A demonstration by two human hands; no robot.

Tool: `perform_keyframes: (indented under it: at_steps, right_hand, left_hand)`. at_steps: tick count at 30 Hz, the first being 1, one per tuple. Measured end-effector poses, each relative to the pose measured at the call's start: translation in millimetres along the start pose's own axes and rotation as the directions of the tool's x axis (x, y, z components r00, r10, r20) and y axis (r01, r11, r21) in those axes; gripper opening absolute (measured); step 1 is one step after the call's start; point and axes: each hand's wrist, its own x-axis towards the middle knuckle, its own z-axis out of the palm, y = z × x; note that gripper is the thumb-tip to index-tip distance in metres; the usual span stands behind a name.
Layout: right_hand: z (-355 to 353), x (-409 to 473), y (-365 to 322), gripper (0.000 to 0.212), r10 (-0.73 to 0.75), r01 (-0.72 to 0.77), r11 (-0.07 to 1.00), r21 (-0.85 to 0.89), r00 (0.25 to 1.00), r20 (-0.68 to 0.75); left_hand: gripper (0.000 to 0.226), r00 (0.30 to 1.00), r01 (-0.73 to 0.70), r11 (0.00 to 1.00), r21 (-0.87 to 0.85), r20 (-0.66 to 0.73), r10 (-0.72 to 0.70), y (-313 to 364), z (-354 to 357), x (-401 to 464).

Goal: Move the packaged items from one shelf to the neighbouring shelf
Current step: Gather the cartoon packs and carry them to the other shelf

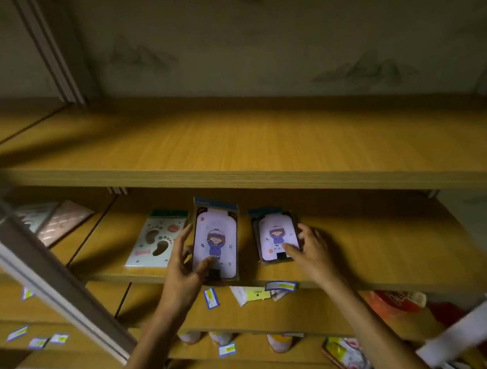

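Two packaged phone cases with a cartoon child in purple are on the middle wooden shelf [363, 250]. My left hand [182, 269] grips the larger-looking package [215, 235] by its left edge and bottom, and it is tilted up off the shelf. My right hand [312, 246] rests on the second package [276, 232], fingers on its right edge and lower corner; this one lies flat. To the left lies a white package with a footprint cut-out [155, 241].
A wide upper shelf [232, 143] overhangs the hands. A grey metal upright [34, 266] runs diagonally at left, dividing off the neighbouring shelf with pinkish packages [56, 219]. Price tags [210, 297] line the shelf fronts. Lower shelves hold bottles and a red item [395, 300].
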Motion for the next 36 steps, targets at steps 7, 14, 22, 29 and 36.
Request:
perform_keyframes:
  at_steps: [7,14,22,29,36]
  right_hand:
    - [-39,-7,10,0.064,-0.115,0.124,0.981,-0.148,0.991,0.068]
    - [-58,-11,33,0.059,-0.117,0.121,0.982,-0.145,0.992,0.041]
    - [-71,-14,43,0.054,-0.113,0.110,0.984,-0.139,0.993,-0.014]
    - [-75,-20,44,0.049,-0.141,0.138,0.982,-0.126,0.990,-0.015]
    - [-66,-25,27,0.049,-0.202,0.200,0.972,-0.123,0.979,-0.002]
  left_hand:
    - [0.071,0.999,-0.010,0.998,0.064,0.036,0.008,-6,38,9]
    - [0.072,0.993,0.063,0.995,0.082,0.093,-0.070,-22,89,39]
    - [0.063,0.993,0.045,0.957,0.285,0.089,-0.073,-29,122,55]
    - [0.059,0.981,-0.191,0.624,0.757,0.136,0.136,-28,113,53]
    - [0.066,0.964,-0.262,0.412,0.873,0.219,0.150,-20,76,39]
